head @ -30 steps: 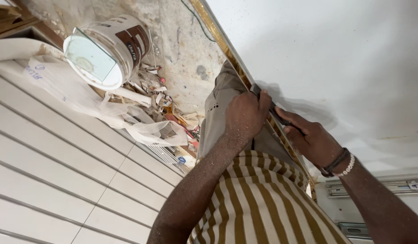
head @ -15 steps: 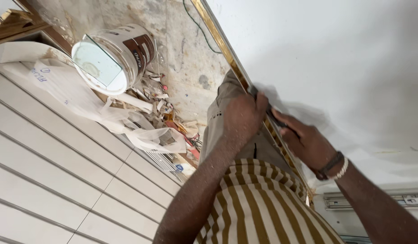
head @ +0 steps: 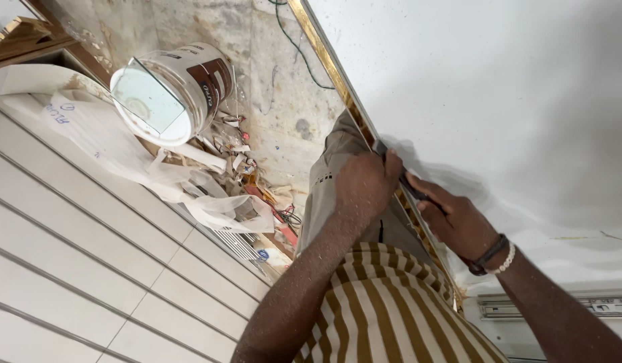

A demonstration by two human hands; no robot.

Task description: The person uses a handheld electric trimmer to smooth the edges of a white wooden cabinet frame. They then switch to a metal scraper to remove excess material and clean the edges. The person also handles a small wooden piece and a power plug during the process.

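White board (head: 499,101) fills the upper right, edged by a gold strip (head: 328,64) beside a dusty floor (head: 270,94). On that edge, the left hand (head: 365,185) is curled over the strip, while a dark tool (head: 412,187) is gripped by the right hand (head: 459,225) against it. A white bucket (head: 173,91) and scraps are seen well apart at the floor's left.

White paint bucket (head: 170,91) lies tipped on the dusty floor (head: 277,101). Crumpled plastic sheet (head: 210,202) and scraps (head: 257,181) beside it; ribbed white panel (head: 75,269) adjoins.
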